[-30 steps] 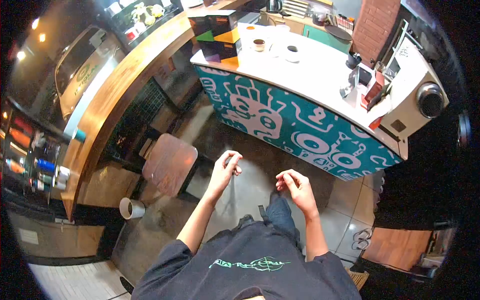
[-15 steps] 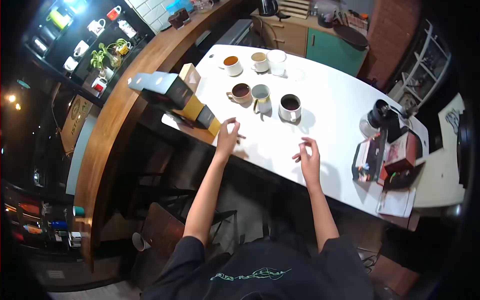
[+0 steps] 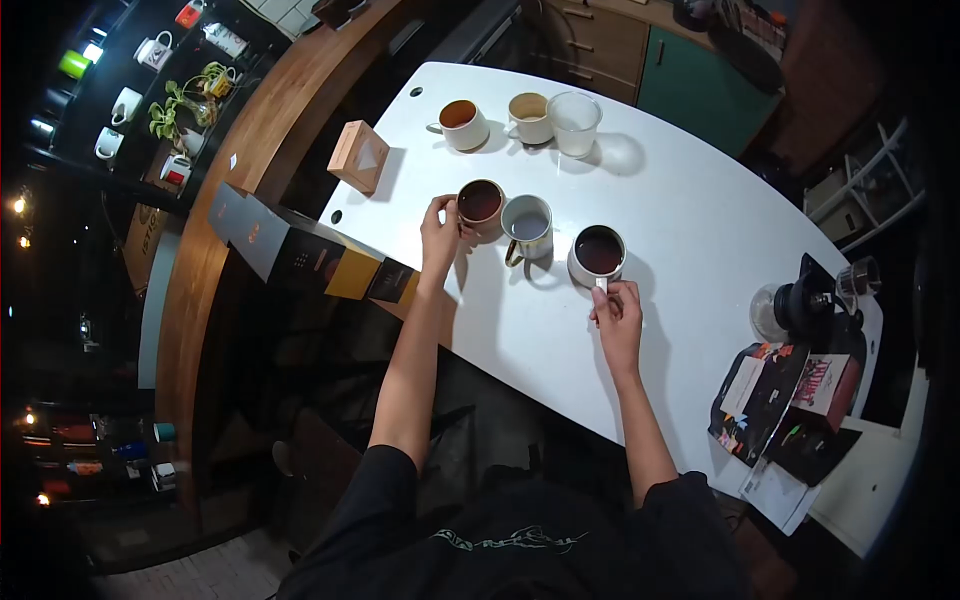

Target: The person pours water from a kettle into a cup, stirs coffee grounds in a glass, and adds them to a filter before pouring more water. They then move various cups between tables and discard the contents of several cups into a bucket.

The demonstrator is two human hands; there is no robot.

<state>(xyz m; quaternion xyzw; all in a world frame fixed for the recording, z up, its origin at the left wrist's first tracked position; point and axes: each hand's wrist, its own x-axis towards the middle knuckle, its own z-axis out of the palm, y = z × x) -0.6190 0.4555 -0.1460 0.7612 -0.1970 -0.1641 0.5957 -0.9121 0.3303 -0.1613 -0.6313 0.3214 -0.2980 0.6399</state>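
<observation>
My left hand [image 3: 438,238] has its fingers closed at the handle side of a brown-rimmed cup [image 3: 481,203] of dark liquid. On the right, my right hand [image 3: 617,308] pinches the handle of a white mug [image 3: 598,253], also with dark liquid inside. Between these two stands a pale grey mug [image 3: 527,224], its handle toward me, touched by neither hand. Farther back are a white cup with an orange-brown inside [image 3: 461,127], a cream cup [image 3: 530,119] and a translucent plastic cup [image 3: 574,126].
On the white table [image 3: 690,220], a small wooden-looking box [image 3: 359,157] stands at the back left. Dark and yellow boxes [image 3: 300,256] line the left edge. At the right are a glass vessel [image 3: 770,312], a packet [image 3: 757,400] and a red box [image 3: 827,388].
Both hands have moved forward from the near table edge. The left has reached the brown-rimmed cup, and the right has taken hold of the white mug's handle. The view has shifted.
</observation>
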